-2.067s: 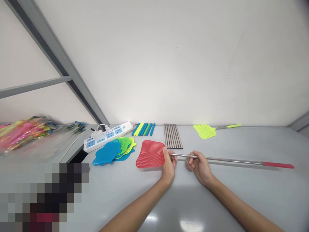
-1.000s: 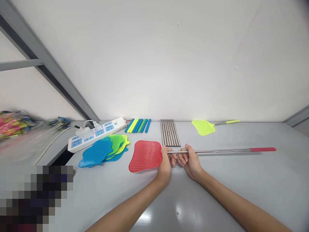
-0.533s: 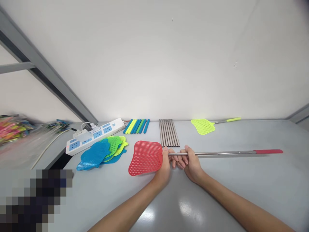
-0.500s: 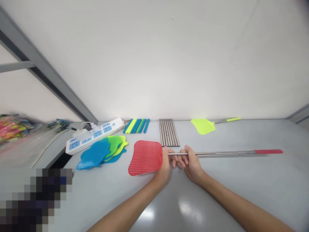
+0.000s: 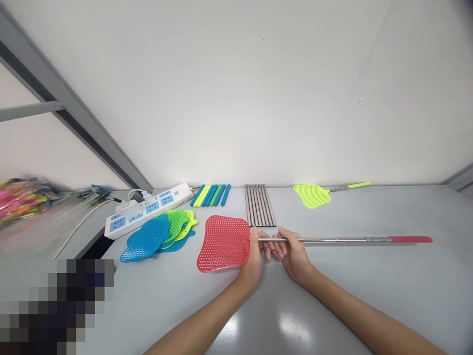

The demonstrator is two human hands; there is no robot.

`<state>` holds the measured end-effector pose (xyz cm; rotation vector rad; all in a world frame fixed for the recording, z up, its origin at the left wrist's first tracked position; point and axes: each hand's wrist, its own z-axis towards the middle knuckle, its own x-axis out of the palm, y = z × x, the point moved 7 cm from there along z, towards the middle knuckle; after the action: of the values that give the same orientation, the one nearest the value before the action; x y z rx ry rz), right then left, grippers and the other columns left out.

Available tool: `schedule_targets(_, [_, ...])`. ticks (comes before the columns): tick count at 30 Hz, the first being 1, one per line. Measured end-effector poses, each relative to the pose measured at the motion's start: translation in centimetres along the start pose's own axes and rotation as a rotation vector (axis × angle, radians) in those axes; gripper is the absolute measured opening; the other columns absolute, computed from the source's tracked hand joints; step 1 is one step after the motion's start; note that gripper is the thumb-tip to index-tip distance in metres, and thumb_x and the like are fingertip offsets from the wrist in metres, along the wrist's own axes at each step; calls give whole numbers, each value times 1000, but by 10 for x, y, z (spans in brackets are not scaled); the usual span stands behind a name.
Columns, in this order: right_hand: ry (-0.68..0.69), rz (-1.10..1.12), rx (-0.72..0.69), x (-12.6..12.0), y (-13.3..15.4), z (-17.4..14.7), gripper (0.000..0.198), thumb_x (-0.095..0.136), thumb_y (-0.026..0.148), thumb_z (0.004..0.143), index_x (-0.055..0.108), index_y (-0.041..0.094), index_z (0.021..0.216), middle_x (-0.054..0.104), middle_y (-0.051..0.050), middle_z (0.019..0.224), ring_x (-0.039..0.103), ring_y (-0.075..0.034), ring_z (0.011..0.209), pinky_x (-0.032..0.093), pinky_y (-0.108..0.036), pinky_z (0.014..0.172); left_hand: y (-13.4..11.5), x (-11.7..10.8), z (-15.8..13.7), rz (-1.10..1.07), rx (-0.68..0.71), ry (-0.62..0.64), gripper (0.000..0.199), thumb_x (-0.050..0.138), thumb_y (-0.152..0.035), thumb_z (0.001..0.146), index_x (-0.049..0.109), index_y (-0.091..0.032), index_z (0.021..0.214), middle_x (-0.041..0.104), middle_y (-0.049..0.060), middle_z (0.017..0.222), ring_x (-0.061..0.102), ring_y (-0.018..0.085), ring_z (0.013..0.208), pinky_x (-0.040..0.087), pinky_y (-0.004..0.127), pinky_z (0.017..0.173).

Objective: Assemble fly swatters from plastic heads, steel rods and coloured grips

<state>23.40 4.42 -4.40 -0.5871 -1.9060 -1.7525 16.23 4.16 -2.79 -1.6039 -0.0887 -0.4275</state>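
Note:
A red fly swatter (image 5: 223,245) is held sideways above the grey table, its telescopic metal rod stretched out long and its red grip at the far right. My left hand (image 5: 255,251) is closed at the neck, where the rod meets the perforated head. Just to the right, my right hand (image 5: 291,251) is wrapped around the rod, thumb on top. The fingers of both hands almost meet beneath the rod. Behind them lies a row of metal rods (image 5: 259,206). Loose blue, green and yellow swatter heads (image 5: 148,237) are piled to the left.
Several blue, yellow and green grips (image 5: 210,195) lie in a row near the wall. A white power strip (image 5: 148,209) with plugs stands at the left. A yellow fly swatter (image 5: 313,195) rests at the back right. Plastic-wrapped items (image 5: 27,199) fill the far left.
The view has shifted slightly. The rod's right end with the red grip has dipped a little, and my right hand has moved slightly left along the rod. Both hands keep their hold.

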Motion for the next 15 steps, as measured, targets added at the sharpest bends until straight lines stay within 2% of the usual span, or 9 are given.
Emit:
schedule_targets(5, [-16,-27,-57,-3,5,-1,48,42,29,79,39,19,32,34,2,32,34,-11,37,28,-27,45,-4,-8,-4,49,22,-112,53,22,-55,80,46,-18,51,38,-2,41,41,11,45,31,24,52])
schedule_targets(8, [-27,-40,-85,-4,7,-1,47,42,29,79,39,19,33,34,2,32,34,-11,37,27,-27,46,-5,-12,-6,73,19,-168,54,20,-56,80,45,-18,50,37,-2,42,37,11,44,29,24,51])
schedule_targets(15, [-44,26,-84,-5,7,1,47,40,27,80,39,19,34,34,3,32,31,-10,35,23,-27,42,-2,-12,-6,90,3,-172,56,16,-57,80,44,-19,51,34,-3,40,35,11,43,29,25,54])
